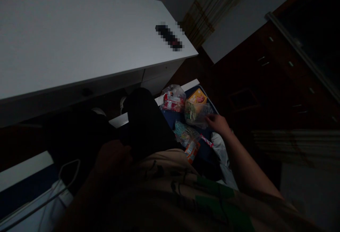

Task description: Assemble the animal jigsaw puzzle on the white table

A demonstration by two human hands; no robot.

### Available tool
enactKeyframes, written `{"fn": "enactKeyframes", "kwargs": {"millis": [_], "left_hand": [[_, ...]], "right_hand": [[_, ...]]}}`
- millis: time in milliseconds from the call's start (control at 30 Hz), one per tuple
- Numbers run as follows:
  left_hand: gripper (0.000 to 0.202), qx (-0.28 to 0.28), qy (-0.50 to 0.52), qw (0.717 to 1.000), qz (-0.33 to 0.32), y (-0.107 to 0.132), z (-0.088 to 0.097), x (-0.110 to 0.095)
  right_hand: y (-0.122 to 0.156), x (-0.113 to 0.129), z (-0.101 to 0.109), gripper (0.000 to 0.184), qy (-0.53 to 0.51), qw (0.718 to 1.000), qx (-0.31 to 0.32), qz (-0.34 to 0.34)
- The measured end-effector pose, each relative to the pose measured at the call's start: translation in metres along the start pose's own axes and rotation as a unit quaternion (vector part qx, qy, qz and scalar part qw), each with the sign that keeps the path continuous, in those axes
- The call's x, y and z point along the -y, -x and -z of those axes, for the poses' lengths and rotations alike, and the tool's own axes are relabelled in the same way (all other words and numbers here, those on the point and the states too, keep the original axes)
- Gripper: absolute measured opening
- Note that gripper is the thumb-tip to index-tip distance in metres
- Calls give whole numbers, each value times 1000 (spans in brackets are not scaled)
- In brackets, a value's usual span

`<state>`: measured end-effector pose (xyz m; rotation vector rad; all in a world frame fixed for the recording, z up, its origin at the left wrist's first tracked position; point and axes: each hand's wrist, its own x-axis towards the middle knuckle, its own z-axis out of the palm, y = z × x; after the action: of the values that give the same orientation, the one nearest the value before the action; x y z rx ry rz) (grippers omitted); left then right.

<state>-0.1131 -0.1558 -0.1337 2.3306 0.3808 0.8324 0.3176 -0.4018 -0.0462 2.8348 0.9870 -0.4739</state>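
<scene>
My right hand (217, 123) reaches to my right side, its fingers pinched on the edge of a clear plastic bag (202, 117) with something pale green inside. A yellow box (198, 98) stands just behind this bag. Another clear bag (173, 98) with red packets lies farther left. Nearer my body are a blue-patterned clear bag (185, 132), an orange packet (192, 151) and a small pink-wrapped stick (206, 141). My left hand (114, 157) rests on my thigh in deep shadow, and its fingers cannot be made out.
These things lie on a dark blue seat (172, 117) with a white edge, beside my legs. In front stands a white table (79, 37) with a blurred-out dark object (170, 38) near its corner. Dark wooden cabinets (281, 72) and curtains are at the right.
</scene>
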Motion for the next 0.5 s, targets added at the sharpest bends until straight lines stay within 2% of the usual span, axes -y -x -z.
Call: {"fn": "enactKeyframes", "kwargs": {"millis": [67,133,200,233,333,400,500], "left_hand": [[24,-6,-14,1000,7,0,5,0],[23,-15,-27,1000,6,-3,11,-2],[22,-10,-27,1000,-4,-7,15,-4],[21,-7,-26,1000,-11,-8,16,-4],[19,-19,-36,999,-24,-8,16,-4],[18,-22,-44,998,-30,-5,14,-2],[17,14,-69,997,-12,4,14,-1]], "right_hand": [[0,1,-10,31,31,999,1,-8],[8,5,-16,31,63,997,-52,1],[21,14,-22,32,73,992,-82,55],[29,19,-25,33,65,991,-66,98],[52,40,-42,46,34,974,47,221],[62,52,-54,54,52,969,79,227],[67,63,-62,33,119,971,95,185]]}}
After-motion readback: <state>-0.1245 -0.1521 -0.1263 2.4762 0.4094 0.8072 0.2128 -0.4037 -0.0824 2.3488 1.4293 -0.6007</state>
